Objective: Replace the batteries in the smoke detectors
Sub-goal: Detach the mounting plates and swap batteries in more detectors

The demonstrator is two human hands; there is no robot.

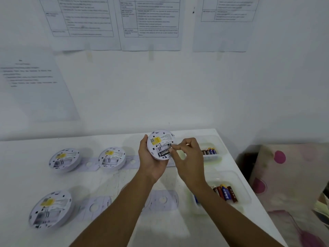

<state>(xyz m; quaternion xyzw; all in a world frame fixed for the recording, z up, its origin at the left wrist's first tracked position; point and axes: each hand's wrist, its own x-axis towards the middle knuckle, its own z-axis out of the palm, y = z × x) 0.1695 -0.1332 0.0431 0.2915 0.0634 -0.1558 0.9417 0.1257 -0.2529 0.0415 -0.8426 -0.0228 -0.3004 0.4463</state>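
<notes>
1. Desk (pixel 124 229) carries three detectors, back up, and two trays of batteries.
2. Left hand (pixel 151 163), fingers curled, grips a fourth detector (pixel 160 139) above the desk.
3. Right hand (pixel 188 155) fingers pinch at a black battery (pixel 164 153) in its compartment.

matt white plastic detector (pixel 160 144), glossy battery (pixel 164 153)

Setting: plain indoor test or training station, not a lived-in room. White table (pixel 178 227) against bare white wall (pixel 160 90). Taped printed instruction sheets (pixel 151 24) above the held detector (pixel 160 144); spare detectors left of it, clear battery trays (pixel 229 196) right
</notes>
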